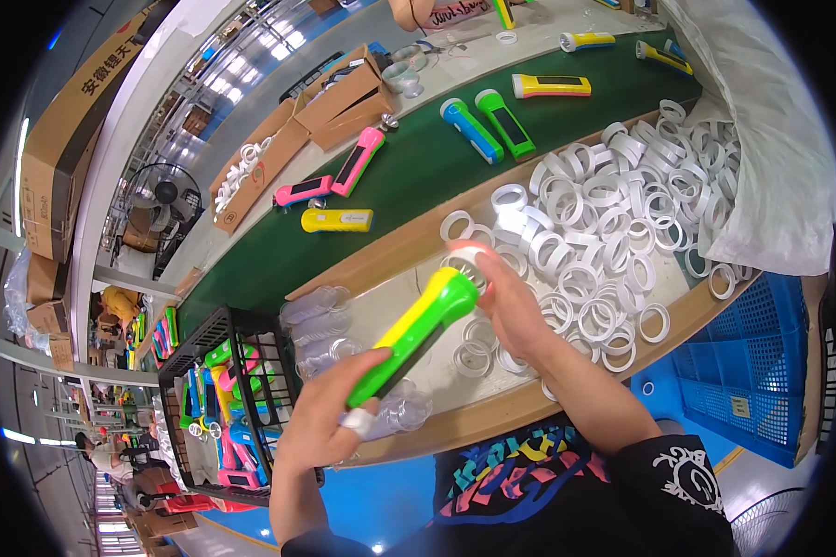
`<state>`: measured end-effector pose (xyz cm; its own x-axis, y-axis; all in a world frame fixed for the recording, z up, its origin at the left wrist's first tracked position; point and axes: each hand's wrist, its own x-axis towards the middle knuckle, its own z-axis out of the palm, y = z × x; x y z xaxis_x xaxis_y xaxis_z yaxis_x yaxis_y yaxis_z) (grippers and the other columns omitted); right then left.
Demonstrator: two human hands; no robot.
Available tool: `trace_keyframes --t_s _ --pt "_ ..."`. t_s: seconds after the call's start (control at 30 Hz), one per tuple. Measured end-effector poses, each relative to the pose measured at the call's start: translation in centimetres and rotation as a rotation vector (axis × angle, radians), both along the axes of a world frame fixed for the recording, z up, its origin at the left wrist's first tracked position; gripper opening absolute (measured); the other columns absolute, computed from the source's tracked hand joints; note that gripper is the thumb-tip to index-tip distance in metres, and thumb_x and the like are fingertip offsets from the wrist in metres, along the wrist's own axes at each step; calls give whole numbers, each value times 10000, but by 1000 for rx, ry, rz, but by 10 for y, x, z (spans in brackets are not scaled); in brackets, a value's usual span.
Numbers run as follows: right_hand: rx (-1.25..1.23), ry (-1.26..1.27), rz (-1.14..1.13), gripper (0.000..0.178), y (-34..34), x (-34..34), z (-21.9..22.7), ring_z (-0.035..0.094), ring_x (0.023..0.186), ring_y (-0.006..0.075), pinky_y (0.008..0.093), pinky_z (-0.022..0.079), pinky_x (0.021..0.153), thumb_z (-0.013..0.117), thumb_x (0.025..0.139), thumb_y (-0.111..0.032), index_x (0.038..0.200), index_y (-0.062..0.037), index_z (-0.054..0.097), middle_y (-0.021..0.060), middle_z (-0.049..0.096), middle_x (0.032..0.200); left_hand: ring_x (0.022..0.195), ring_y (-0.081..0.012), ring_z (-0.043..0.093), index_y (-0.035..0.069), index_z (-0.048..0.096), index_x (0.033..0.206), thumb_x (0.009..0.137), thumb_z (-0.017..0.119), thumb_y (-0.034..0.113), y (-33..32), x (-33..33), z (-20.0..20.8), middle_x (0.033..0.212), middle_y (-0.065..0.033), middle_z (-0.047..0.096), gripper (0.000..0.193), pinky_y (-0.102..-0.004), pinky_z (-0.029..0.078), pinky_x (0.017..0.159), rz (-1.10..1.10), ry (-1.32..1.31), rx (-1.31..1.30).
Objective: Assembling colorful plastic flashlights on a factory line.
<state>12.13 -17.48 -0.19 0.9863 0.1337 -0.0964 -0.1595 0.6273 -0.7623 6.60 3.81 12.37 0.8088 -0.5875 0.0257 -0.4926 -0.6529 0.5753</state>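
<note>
A green and yellow flashlight [418, 332] slants across the middle, its lamp end up and to the right. My left hand [327, 408] is closed round its lower end; one finger wears a white wrap. At the lamp end my right hand [509, 302] pinches a white plastic ring [472, 252], which lies against or partly over the flashlight's head; how far it is seated I cannot tell. Beneath my hands is a shallow cardboard tray [395, 227] with a large pile of white rings [599, 241]. Clear round lenses [318, 320] lie in rows at its left end.
Behind the tray, a green conveyor belt [409, 181] carries several flashlights in pink, yellow, blue and green. A black crate [215, 325] of flashlights stands at left, a blue crate [748, 362] at right. Beyond the belt are open cardboard boxes [344, 97] and another person's hand [411, 13].
</note>
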Motion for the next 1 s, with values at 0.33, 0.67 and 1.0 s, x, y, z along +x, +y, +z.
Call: trace_keyframes --t_s 0.33,0.67,1.0 --pt "-540 -589 -75 460 -13 -24 27 414 1229 256 345 285 1039 322 962 -246 1309 47 395 158 427 1346 650 -153 590 18 463 1285 750 705 145 -10 -21 -65 926 -146 638 600 -265 461 515 466 553 -743" --pt "-279 57 98 371 -34 -31 22 518 1023 136 288 400 922 363 968 -309 1201 -55 498 59 552 1130 687 -219 578 101 559 1203 563 658 46 -11 2 -66 1157 -141 571 650 -306 492 549 -106 -642 212" --pt "-756 -1282 24 287 -44 -73 83 575 983 340 409 445 890 407 844 -156 1013 -35 605 155 602 1061 881 -153 638 21 626 1094 692 744 87 1 -34 -42 963 -98 674 425 -274 480 789 40 610 -522"
